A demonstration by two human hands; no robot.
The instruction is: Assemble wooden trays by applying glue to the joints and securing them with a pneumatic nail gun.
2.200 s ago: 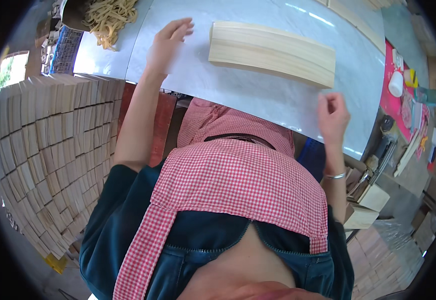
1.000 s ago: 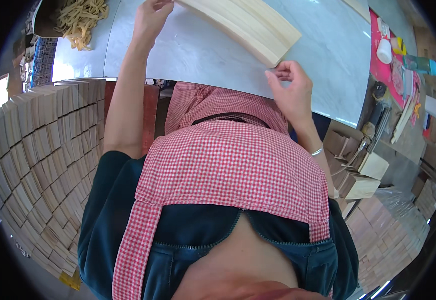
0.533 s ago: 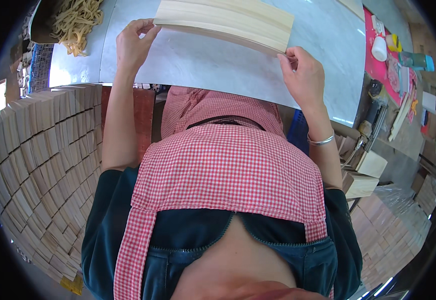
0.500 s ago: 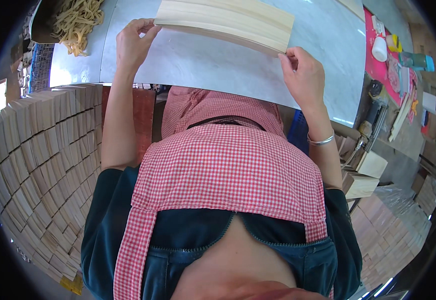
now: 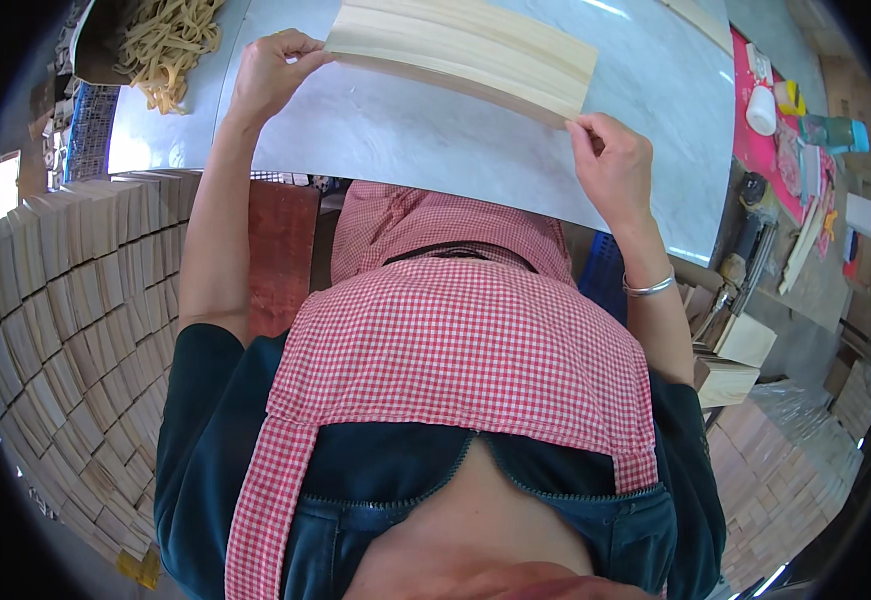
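Note:
A pale wooden board (image 5: 466, 48), or a thin stack of such boards, lies over the white marbled tabletop (image 5: 406, 130) with its long edge toward me. My left hand (image 5: 278, 76) pinches its near left corner between thumb and fingers. At the near right corner, my right hand (image 5: 613, 158) grips the edge the same way, fingers curled. The far side of the board runs out of the picture at the top. A silver bangle (image 5: 650, 285) circles my right wrist.
Rubber-band-like strips (image 5: 169, 50) spill from a container at the far left. Stacked wooden pieces (image 5: 66, 340) rise on my left. To the right are a white bottle (image 5: 762, 108), a green bottle with a blue cap (image 5: 834, 133), a power tool (image 5: 746, 235) and more wood blocks (image 5: 741, 345).
The view has shifted slightly, so the board and both hands sit a little further right. Both hands stay at its near corners.

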